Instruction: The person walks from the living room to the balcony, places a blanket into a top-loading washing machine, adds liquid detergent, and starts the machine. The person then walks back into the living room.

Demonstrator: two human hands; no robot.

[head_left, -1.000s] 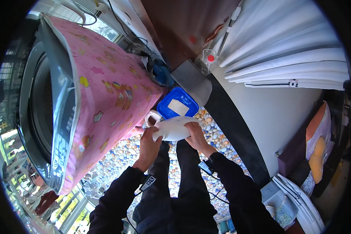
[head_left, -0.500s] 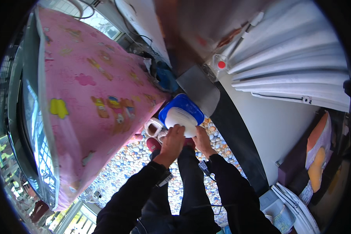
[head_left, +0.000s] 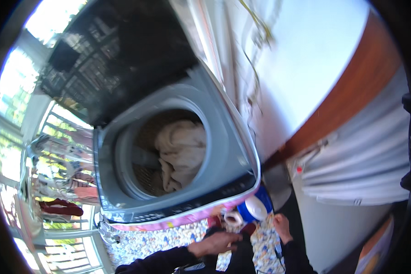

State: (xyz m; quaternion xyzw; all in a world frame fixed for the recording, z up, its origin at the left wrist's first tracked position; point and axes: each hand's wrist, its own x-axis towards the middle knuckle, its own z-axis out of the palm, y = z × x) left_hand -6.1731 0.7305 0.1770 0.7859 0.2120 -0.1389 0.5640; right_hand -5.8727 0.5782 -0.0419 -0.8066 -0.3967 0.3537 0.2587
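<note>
Blue-and-white detergent container (head_left: 254,209), low beside washer (head_left: 223,137)

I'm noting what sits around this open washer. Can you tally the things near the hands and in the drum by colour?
White: 2, the laundry in the washer drum and the small cup on the floor.
Blue and white: 1, the jug near the right hand.
Grey: 1, the washer.
Total: 4.
The left hand holds none.

Top-load washer (head_left: 223,150) open, pale laundry (head_left: 182,153) in drum; left hand (head_left: 212,242), right hand (head_left: 282,226) low near blue-white container (head_left: 253,209).
</note>
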